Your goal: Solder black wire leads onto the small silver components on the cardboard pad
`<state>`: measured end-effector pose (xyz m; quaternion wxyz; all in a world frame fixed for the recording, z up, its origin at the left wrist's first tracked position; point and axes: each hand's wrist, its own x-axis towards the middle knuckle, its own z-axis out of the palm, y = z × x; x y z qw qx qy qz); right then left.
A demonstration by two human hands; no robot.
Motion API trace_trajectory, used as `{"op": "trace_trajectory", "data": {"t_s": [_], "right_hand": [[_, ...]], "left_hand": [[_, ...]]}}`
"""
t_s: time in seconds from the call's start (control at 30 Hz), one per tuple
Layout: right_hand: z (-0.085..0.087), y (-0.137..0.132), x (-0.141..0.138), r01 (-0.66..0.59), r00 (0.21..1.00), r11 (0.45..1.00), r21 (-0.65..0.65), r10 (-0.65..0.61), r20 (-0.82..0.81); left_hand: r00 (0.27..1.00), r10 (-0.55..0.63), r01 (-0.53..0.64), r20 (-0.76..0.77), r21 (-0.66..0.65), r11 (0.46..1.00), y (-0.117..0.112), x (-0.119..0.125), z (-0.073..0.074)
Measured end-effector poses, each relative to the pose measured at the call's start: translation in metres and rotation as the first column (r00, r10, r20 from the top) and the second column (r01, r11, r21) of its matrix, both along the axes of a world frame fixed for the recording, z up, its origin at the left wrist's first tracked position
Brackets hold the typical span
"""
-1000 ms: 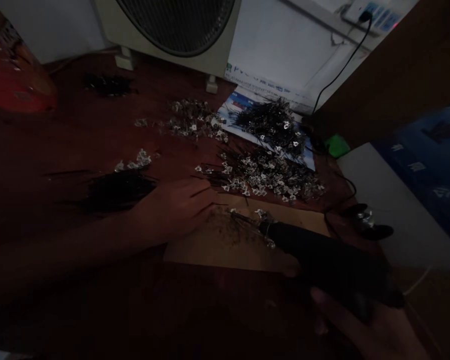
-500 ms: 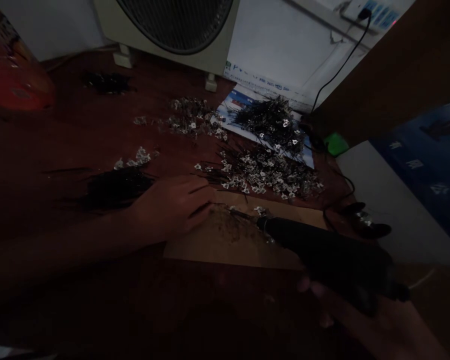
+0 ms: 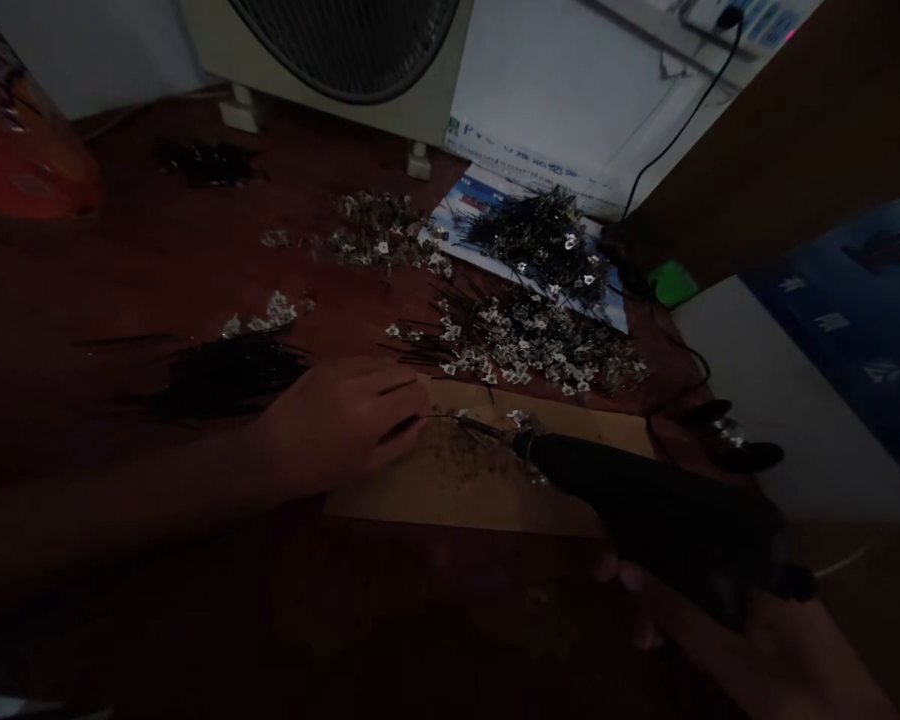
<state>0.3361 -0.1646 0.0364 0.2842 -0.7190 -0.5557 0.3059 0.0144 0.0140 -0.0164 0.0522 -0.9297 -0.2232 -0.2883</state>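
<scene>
My left hand (image 3: 352,410) is closed at the left of a brown cardboard sheet (image 3: 390,500), its fingertips pinching a thin dark wire (image 3: 441,415). At the wire's end, the tip of a black soldering gun (image 3: 645,485) touches or nearly touches it; the dim light hides which. Wrapped around the handle of this tool is my right hand (image 3: 720,640), at the lower right. Dark scorch-like marks and a small metal piece (image 3: 519,418) lie on the cardboard under the tip. Just left of my left hand is a bundle of black wires (image 3: 229,375).
Behind the cardboard spreads a pile of wires with small metal ends (image 3: 525,340). Another heap (image 3: 540,235) lies on a printed sheet. Loose metal pieces (image 3: 386,230) sit farther left. A fan unit (image 3: 427,110), a red container (image 3: 30,160) and a white box (image 3: 780,420) border the area.
The view has shifted very slightly. Both hands, the wire and the soldering gun hold almost the same positions.
</scene>
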Motion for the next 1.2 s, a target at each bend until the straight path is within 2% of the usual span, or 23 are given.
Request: {"op": "trace_trajectory", "data": {"t_s": [0.1,0.17,0.23,0.33,0.4,0.5,0.63,0.7,0.8,0.93,1.03,1.2], "right_hand": [[-0.002,-0.005,0.002,0.030,0.999,0.999,-0.036,-0.029,0.034],[-0.004,-0.008,0.009,-0.007,0.997,0.999,-0.045,0.011,0.082],[-0.006,-0.011,0.018,0.027,0.987,0.999,0.017,-0.029,0.159],[-0.010,-0.010,0.025,-0.053,0.972,0.998,-0.017,0.055,0.228],[-0.009,-0.003,0.019,-0.029,0.979,1.000,-0.011,0.030,0.200],[-0.004,0.013,-0.007,0.043,0.988,0.999,0.005,-0.043,0.149],[0.002,0.025,-0.032,0.072,0.987,0.997,0.004,-0.072,0.145],[0.001,0.022,-0.028,0.088,0.984,0.996,-0.003,-0.087,0.157],[-0.001,0.010,-0.006,0.108,0.979,0.993,-0.047,-0.098,0.177],[-0.001,-0.002,0.018,-0.014,0.989,0.981,-0.193,0.043,0.144],[-0.002,-0.003,0.024,-0.071,0.993,0.969,-0.237,0.092,0.080],[-0.007,-0.006,0.028,-0.033,0.996,0.963,-0.268,0.055,0.073]], "left_hand": [[1.000,0.003,-0.003,-0.004,-0.010,1.000,-0.001,0.000,0.000],[1.000,0.008,-0.008,0.000,0.008,1.000,-0.001,0.000,-0.001],[1.000,0.011,-0.011,0.009,0.017,1.000,-0.001,0.000,-0.002],[1.000,0.010,-0.010,0.022,0.023,1.000,-0.001,0.001,-0.002],[1.000,0.002,-0.003,0.019,0.030,1.000,-0.001,0.001,-0.001],[1.000,0.002,-0.003,0.006,0.034,0.999,-0.001,0.001,0.000],[1.000,0.002,-0.003,0.007,0.041,0.999,-0.001,0.001,0.000],[1.000,0.004,-0.004,0.008,0.048,0.999,-0.001,0.001,-0.001],[1.000,0.010,-0.010,0.006,0.073,0.997,-0.001,0.001,-0.003],[1.000,0.014,-0.013,-0.003,0.079,0.997,-0.001,0.002,-0.004],[1.000,0.005,-0.006,0.011,0.081,0.997,-0.001,0.002,-0.004],[1.000,0.000,-0.001,0.005,0.092,0.996,-0.002,0.003,-0.003]]}}
